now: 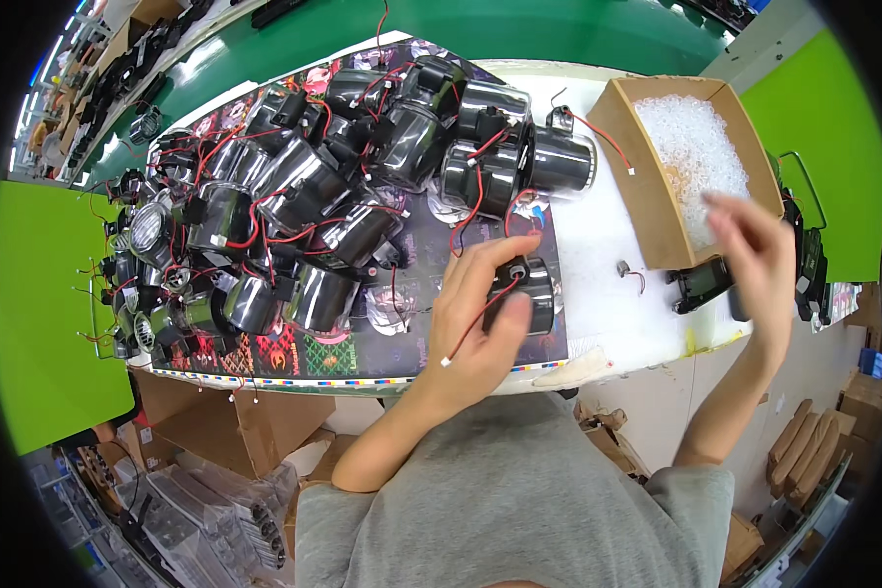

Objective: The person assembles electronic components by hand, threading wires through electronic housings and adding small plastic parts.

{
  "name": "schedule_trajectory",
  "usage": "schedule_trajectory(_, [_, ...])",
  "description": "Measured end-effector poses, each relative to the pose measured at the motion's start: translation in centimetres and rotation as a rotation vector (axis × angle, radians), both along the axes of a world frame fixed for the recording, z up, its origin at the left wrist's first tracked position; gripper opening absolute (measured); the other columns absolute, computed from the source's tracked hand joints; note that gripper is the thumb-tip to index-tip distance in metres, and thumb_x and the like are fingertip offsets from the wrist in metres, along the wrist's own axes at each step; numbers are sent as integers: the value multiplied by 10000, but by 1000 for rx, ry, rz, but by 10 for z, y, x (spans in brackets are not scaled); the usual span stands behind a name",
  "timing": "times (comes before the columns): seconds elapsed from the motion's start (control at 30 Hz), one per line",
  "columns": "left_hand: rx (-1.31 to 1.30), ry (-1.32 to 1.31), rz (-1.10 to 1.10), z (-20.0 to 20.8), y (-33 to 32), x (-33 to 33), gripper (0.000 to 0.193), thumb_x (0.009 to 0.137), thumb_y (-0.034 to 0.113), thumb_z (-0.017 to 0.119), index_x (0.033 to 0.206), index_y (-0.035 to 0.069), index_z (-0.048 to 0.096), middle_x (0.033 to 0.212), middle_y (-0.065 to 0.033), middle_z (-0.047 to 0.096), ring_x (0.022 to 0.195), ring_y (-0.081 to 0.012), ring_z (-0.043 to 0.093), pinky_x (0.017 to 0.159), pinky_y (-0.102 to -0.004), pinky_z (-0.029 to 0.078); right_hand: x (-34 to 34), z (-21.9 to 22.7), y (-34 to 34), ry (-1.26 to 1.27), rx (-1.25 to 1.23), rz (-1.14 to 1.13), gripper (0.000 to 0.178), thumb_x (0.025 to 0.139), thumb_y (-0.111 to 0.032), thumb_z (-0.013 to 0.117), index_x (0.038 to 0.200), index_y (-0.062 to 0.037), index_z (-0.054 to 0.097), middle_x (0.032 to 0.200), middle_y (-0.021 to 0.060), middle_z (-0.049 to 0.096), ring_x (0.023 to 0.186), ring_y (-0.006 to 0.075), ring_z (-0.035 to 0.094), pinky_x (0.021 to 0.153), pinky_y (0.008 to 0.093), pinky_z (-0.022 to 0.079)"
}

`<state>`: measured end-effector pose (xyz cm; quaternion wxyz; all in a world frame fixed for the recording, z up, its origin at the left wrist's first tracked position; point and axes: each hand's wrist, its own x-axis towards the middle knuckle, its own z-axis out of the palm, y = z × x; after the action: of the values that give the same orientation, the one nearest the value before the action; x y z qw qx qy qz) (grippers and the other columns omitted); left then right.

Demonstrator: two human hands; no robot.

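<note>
My left hand (pixel 465 318) is wrapped round a glossy black cylindrical housing (pixel 539 306) with red and black wires, near the table's front edge. A white plug (pixel 446 362) on its lead hangs over the palm. Over the near right side of an open cardboard box (pixel 647 220), my right hand (pixel 759 260) is raised with its fingertips drawn together. Whatever they may hold is too small to make out. Small clear plastic pieces (pixel 696 147) fill much of the box. Several similar black housings (pixel 299 181) with red wires are heaped to the left of my left hand.
A printed dark sheet (pixel 421 338) lies under the housings on the white table (pixel 598 323). A small part with a wire (pixel 629 270) and a black bracket (pixel 701 284) lie beside the box. Green panels (pixel 59 314) flank the table; cardboard boxes (pixel 240 421) stand below.
</note>
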<state>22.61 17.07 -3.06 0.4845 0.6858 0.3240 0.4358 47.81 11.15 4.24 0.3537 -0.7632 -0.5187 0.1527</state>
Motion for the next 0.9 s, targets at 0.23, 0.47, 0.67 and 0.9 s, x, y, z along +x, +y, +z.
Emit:
schedule_trajectory(0.23, [93, 19, 91, 12, 4, 15, 222, 729, -20, 628, 944, 14, 589, 856, -95, 609, 720, -168, 606, 653, -255, 476, 83, -32, 54, -465, -146, 170, 137, 705, -85, 650, 782, 28, 643, 724, 146, 639, 663, 261, 602, 629, 336, 458])
schedule_trajectory(0.47, [-61, -64, 111, 24, 6, 16, 202, 789, 1, 630, 986, 24, 589, 815, -106, 662, 760, -158, 663, 645, -233, 492, 62, -33, 58, -481, -268, 253, 78, 672, -20, 624, 722, 39, 614, 706, 152, 629, 680, 276, 612, 651, 343, 469])
schedule_trajectory(0.67, [53, 87, -46, 56, 16, 5, 148, 745, -84, 626, 879, -36, 666, 845, -117, 667, 747, -131, 615, 678, -229, 456, 62, -36, 61, -481, -209, 180, 79, 689, -47, 620, 723, 25, 619, 713, 187, 621, 689, 328, 612, 642, 376, 477])
schedule_trajectory(0.9, [-44, 20, -205, 68, 18, 3, 133, 753, -82, 599, 883, -62, 617, 818, -77, 616, 750, -117, 582, 694, -232, 461, 68, -33, 63, -477, -283, 244, 86, 677, -40, 609, 699, 43, 602, 651, 192, 596, 622, 319, 598, 607, 360, 471])
